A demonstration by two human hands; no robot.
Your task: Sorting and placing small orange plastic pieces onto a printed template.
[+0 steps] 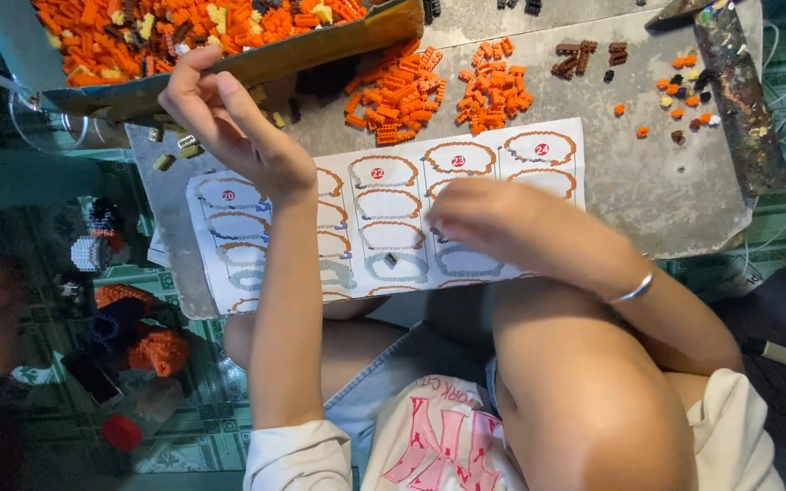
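Above, the tilted brown cardboard tray (320, 50) of orange bricks is gripped by the left hand (229, 118); the right hand (493, 218), blurred, grip indiscernible, is rested on the white printed instruction sheet (384, 218).

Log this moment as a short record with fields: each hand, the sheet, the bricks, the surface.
left hand: raised at the edge of the tilted tray, fingers pinched; whether it holds a brick cannot be told
right hand: blurred, resting on the instruction sheet
instruction sheet: white, printed with rows of oval outlines, lying flat
tray: full of mostly orange small bricks
loose orange bricks: piled beyond the sheet
brown bricks: small cluster farther right
board: grey, bearing sheet and bricks
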